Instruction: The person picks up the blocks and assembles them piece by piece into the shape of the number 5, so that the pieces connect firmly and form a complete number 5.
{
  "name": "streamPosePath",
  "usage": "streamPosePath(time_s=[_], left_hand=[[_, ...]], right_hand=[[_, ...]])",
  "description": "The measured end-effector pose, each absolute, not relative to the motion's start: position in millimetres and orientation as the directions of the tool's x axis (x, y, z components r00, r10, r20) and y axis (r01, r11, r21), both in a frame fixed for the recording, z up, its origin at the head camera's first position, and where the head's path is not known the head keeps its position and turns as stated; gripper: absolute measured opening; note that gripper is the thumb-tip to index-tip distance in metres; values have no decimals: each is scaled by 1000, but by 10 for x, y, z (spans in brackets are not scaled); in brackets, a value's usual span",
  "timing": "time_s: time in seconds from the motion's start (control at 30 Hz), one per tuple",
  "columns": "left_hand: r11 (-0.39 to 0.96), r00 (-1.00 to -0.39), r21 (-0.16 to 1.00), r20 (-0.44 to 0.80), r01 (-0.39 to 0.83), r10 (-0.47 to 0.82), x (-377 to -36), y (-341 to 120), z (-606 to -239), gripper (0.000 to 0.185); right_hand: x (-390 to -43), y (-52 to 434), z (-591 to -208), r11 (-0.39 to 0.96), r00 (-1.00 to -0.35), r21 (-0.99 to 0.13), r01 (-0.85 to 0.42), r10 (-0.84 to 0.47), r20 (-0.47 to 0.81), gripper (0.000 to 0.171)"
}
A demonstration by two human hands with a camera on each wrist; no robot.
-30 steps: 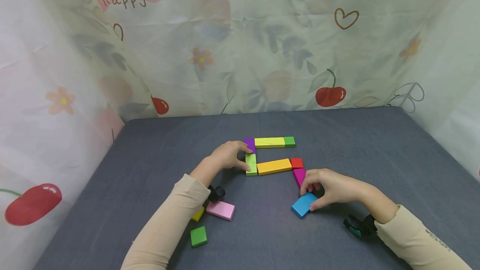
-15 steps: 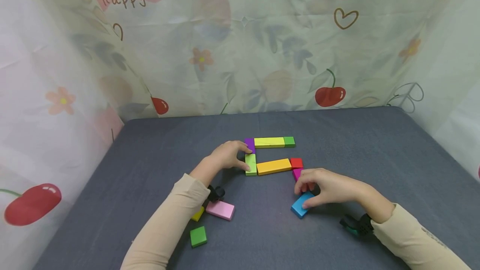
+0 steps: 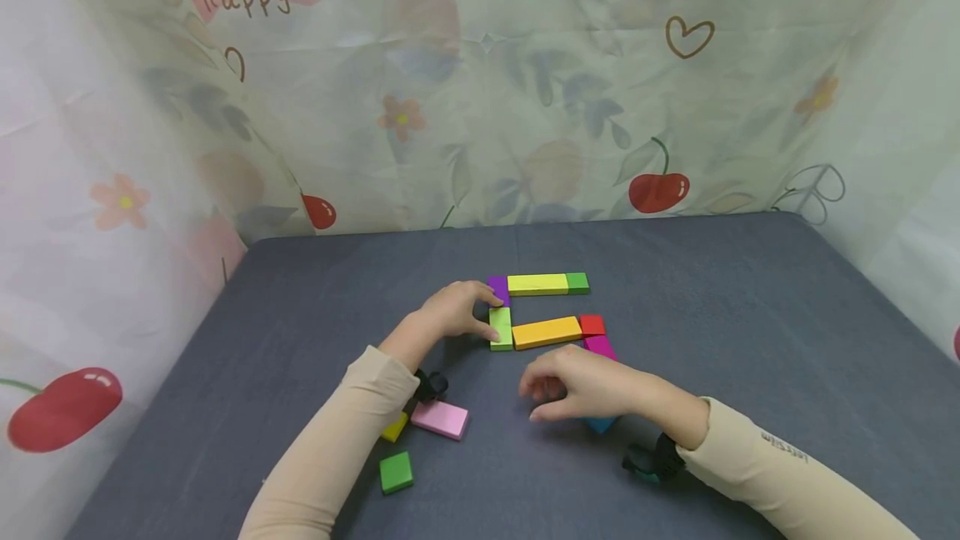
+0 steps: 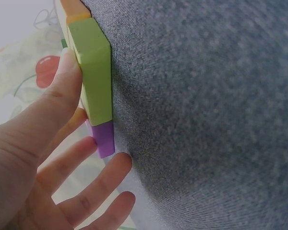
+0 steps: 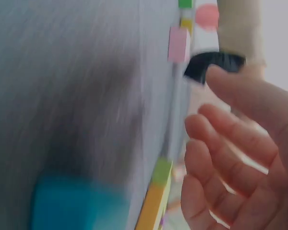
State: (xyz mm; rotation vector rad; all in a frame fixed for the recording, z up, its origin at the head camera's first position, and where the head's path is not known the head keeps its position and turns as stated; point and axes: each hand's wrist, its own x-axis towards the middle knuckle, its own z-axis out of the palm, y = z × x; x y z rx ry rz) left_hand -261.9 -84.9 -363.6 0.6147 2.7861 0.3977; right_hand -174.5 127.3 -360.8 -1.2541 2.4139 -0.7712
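I see the light green block [image 3: 501,328] lying flat on the grey table [image 3: 750,315], touching the purple block [image 3: 498,290] and the orange block [image 3: 547,332]. My left hand [image 3: 452,312] rests on it, thumb on one side, fingers loose and spread by the purple one. My right hand [image 3: 581,387] is held just above the table, fingers loosely bent, holding nothing. The blue block [image 3: 600,423] peeks out under it. The magenta block [image 3: 600,347] and red block [image 3: 592,325] are just beside. A pink block [image 3: 440,419] lies near my left sleeve.
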Motion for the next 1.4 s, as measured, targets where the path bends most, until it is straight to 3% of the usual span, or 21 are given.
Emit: streamPosePath(time_s=[0.2,0.43,0.73,1.4], left_hand=[[868,-876,320,-177,380,449,-2606,-855,-3627,55],[866,-874,315,-171,389,454,-2597,-854,-3627,55],[864,-871,316,-175,393,460,-2608,-846,-3624,55],[855,-869,327,-154,404,469,-2616,-862,-3660,55]], right_hand=[[-1678,967,-3636,454,-567,-628,-632,-823,-23,23],[-1585,633,-3643,533,-647,-651,-541,-758,-83,25],[-1529,441,-3676,642,-719,-565,-517,-685,-120,30],[-1500,356,-3712,721,-750,-441,-535,-645,-145,23]])
